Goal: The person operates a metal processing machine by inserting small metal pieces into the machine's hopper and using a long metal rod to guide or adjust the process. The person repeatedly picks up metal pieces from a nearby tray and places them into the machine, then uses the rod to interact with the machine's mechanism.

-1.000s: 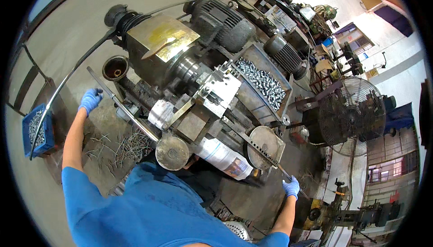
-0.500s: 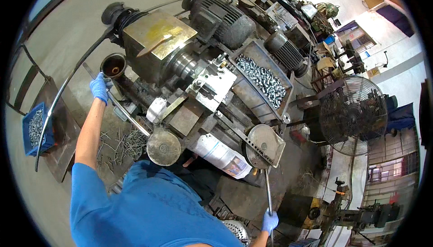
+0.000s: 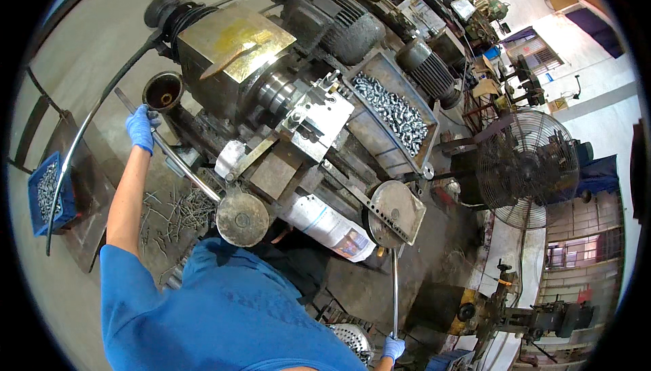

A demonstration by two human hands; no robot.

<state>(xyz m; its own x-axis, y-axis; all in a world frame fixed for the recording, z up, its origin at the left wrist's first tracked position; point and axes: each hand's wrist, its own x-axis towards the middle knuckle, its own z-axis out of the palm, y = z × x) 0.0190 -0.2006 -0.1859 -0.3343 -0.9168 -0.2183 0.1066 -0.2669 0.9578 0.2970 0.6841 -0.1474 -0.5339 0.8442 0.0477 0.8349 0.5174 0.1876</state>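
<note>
My left hand (image 3: pixel 141 128), in a blue glove, is closed around a long metal lever (image 3: pixel 184 168) on the machine's left side. That lever runs down to a round metal hub (image 3: pixel 243 219) close to my body. At the lower right, my gloved right hand (image 3: pixel 392 348) grips a second metal lever (image 3: pixel 396 288), which reaches up to a round plate (image 3: pixel 393 212) with a perforated strip across it. Between the levers stands the greasy machine, with a shiny spindle (image 3: pixel 277 93) facing a metal fixture block (image 3: pixel 317 121).
A grey bin of small metal parts (image 3: pixel 386 103) sits behind the fixture. At far left is a blue crate of similar parts (image 3: pixel 47 191). Thin metal scraps (image 3: pixel 180 215) litter the floor. A large caged fan (image 3: pixel 527 168) stands at right, and a motor (image 3: pixel 332 22) behind.
The view has shifted slightly, moving the machine a little left and up in the picture. My right hand is lower and further left, nearer its lever's end. Both hands keep their grip.
</note>
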